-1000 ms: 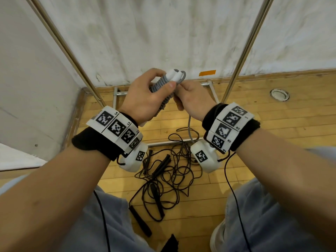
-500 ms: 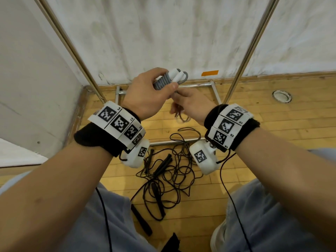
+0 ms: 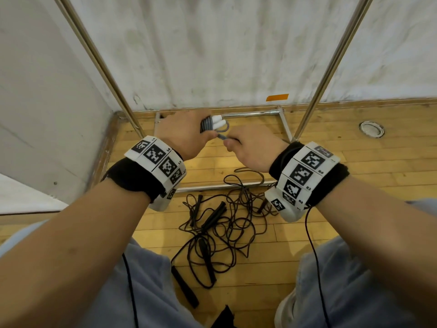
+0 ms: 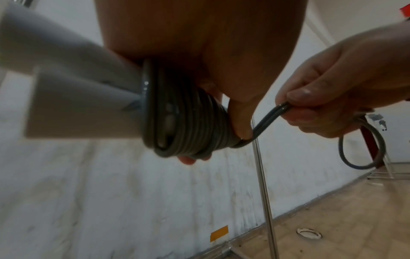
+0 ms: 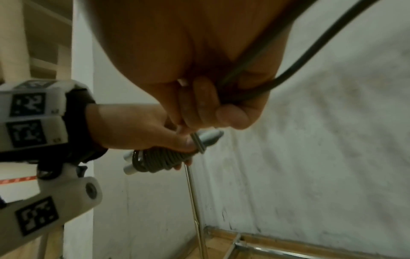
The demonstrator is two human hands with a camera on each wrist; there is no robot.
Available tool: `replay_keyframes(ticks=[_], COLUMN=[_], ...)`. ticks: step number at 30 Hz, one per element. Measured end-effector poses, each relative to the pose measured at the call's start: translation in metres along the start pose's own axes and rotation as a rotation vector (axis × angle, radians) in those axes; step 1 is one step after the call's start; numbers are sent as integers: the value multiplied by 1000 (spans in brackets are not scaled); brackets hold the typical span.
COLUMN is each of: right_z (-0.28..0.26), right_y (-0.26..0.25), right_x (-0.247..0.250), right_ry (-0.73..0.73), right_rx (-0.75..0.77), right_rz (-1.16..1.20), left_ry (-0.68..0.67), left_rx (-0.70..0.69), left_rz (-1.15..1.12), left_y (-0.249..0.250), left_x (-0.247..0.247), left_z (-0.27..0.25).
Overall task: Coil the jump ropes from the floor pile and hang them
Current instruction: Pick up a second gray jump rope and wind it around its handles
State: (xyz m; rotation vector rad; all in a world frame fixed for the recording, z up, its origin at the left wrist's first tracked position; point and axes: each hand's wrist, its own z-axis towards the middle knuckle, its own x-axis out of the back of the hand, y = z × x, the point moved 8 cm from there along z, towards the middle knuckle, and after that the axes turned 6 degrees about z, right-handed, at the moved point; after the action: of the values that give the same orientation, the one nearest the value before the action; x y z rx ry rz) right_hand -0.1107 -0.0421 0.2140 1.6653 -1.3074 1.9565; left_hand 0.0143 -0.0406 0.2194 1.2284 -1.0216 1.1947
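My left hand (image 3: pixel 184 136) grips a grey jump rope (image 3: pixel 208 125) wound tightly round its two white handles (image 3: pixel 218 121); the same coil (image 4: pixel 188 122) fills the left wrist view, with the handles (image 4: pixel 73 98) sticking out to the left. My right hand (image 3: pixel 253 147) pinches the doubled loose end of the grey cord (image 4: pixel 270 117) just right of the coil, and a short loop of it (image 4: pixel 363 149) hangs below that hand. In the right wrist view the coil (image 5: pixel 159 159) sits in the left hand (image 5: pixel 137 129). A tangled pile of black jump ropes (image 3: pixel 220 228) lies on the floor below both hands.
A metal rack stands ahead: two slanted poles (image 3: pixel 99 60) (image 3: pixel 331 67) and a floor frame (image 3: pixel 250 113) against the white wall. A round floor fitting (image 3: pixel 371 129) is at the right. My knees in grey trousers (image 3: pixel 350 280) flank the pile.
Both hands have dropped lower and moved slightly apart. The right hand has drawn the cord's end out sideways from the coil, where earlier it was close against the handles.
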Motion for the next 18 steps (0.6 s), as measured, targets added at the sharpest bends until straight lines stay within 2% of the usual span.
replay_keyframes(ticks=[4,8,13,18], right_z=[-6,-7,-7,-3], right_y=[0,9,35,44], right_x=[16,35,52,44], right_ry=[70,196,316,293], right_rx=[58,40,-51,-105], right_rz=[-100,-22,459,848], left_ry=[-173,-186,-105,-81], left_rx=[-111,-235,-229,-157], left_rz=[-45,-128,-274,-590], left_y=[19,40,47,48], left_x=[-16,-12,2,14], left_z=[-4,-13,-21,-25])
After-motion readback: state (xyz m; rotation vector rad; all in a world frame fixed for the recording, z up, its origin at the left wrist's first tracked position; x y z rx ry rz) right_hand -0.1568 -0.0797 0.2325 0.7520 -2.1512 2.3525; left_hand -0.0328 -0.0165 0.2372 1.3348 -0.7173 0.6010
